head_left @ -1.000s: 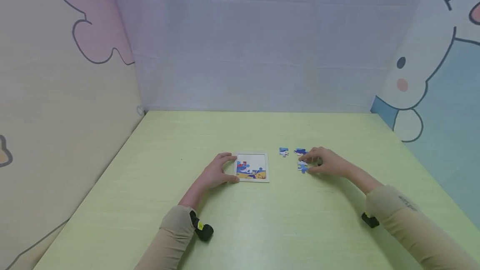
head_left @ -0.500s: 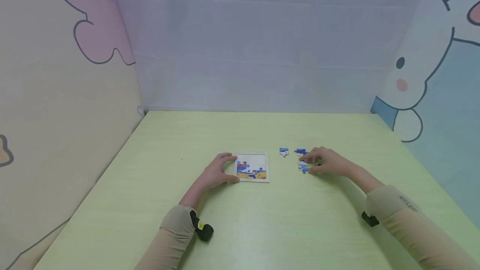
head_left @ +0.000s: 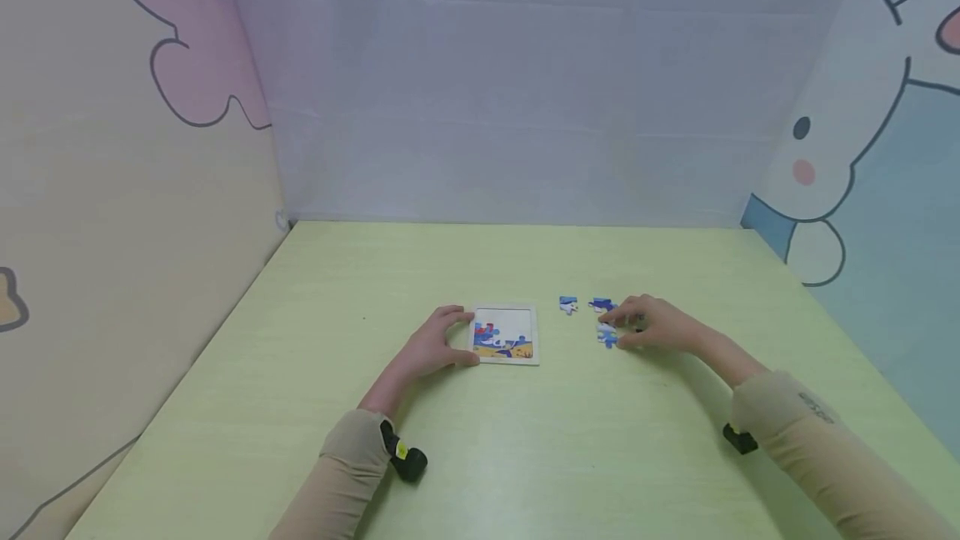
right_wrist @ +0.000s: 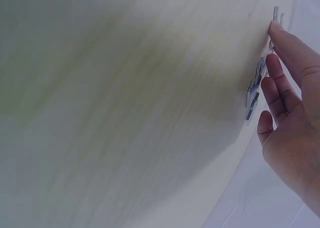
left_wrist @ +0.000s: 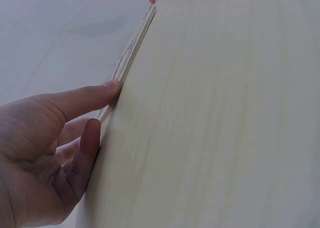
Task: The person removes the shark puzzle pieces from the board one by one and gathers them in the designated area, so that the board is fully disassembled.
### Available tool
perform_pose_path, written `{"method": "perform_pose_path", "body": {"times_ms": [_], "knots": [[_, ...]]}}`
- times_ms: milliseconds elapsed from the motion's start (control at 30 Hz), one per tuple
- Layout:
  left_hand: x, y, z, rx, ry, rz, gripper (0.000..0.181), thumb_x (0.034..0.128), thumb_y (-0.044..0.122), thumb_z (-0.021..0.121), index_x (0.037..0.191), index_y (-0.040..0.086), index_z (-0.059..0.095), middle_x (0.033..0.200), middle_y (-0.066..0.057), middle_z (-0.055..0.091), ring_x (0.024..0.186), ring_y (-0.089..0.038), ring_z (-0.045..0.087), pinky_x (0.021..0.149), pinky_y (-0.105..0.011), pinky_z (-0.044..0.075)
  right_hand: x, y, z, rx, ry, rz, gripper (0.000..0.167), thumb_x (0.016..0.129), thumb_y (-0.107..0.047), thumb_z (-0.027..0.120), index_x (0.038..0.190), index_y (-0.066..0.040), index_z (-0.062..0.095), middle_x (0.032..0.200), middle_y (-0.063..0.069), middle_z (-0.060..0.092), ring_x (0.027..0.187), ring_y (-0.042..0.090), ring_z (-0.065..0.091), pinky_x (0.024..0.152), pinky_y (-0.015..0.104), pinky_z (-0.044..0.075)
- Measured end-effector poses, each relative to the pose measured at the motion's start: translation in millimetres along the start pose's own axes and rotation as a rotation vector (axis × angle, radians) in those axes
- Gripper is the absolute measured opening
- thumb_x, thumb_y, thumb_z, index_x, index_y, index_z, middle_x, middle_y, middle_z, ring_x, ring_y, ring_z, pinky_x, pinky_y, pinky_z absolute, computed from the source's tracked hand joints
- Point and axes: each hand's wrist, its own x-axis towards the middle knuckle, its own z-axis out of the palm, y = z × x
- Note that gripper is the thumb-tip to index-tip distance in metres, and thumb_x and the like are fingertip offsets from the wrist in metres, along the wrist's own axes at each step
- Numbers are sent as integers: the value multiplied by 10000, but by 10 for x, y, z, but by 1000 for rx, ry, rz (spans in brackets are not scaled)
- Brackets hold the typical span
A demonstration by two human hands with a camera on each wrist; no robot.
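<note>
While left hand (head_left: 429,346) grips frame (head_left: 510,361) thumb-to-fingers, right hand (head_left: 660,327), half-spread, has piece (head_left: 607,337) at fingertips, can't tell if pinched; likely pickup step, next needs secure pinch.

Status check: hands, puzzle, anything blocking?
Left hand holding puzzle board by left side. Right hand at loose pieces, grip unclear. Board part-filled, top bare. Right hand partly covers loose pieces in head view.

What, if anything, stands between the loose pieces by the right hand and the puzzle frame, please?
A separate loose piece lies between the dark-blue piece and the puzzle frame; on the near side, only tabletop shows.
</note>
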Motion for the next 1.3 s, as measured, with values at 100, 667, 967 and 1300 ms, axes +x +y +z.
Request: {"method": "perform_pose_path", "body": {"times_ms": [100,667,967,1300], "knots": [[-2,0,-4,4,-2,-3,748,785,269,836,1445,155,503,1598,-91,332,1492,-350,295,1198,-564,274,-2,-18,-5,21,-4,3,435,852,-229,771,1254,-90,681,1106,78,678,1026,238,592,844,377,483],[-9,18,-35,5,-7,-4,744,790,260,832,1446,143,501,1596,-100,333,1489,-353,300,1197,-565,277,24,-102,-73,-45,-46,58,557,818,-294,799,1322,-126,633,1170,81,650,1051,243,547,886,448,431],[8,8,-37,-3,-6,-12,749,786,267,836,1447,151,502,1598,-92,329,1488,-348,302,1196,-560,282,62,-207,-103,51,-1,60,629,844,-262,781,1397,-80,544,1342,142,601,1192,341,530,980,559,447],[-10,31,-46,-14,-14,2,761,783,245,837,1453,132,493,1599,-99,326,1490,-344,300,1208,-527,277,377,-492,79,166,109,-22,618,875,-255,750,1423,-98,514,1381,137,587,1210,352,540,998,577,435]]}}
